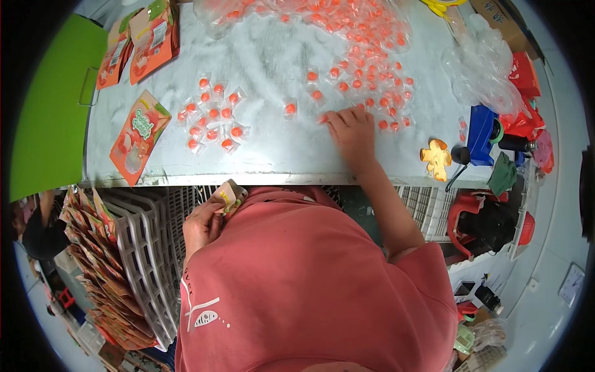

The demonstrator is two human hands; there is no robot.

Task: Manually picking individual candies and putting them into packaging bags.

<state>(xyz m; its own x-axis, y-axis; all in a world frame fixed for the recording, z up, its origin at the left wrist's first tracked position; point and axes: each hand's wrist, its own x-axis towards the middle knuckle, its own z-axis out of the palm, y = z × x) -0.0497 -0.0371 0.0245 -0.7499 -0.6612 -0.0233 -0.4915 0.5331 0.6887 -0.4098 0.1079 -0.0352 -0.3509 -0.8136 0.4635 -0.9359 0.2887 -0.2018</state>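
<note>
Fingers of our right hand are bent down onto the pale tabletop, right beside the wrapped orange candies; honestly we can't tell if they're pinching one. Our left hand is gripping a small pouch at the table's near edge. Further left, we've got a loose candy cluster, then an orange pouch lying flat, plus stacked pouches beyond it. Over right: a yellow flower-shaped thing and a blue bin.
</note>
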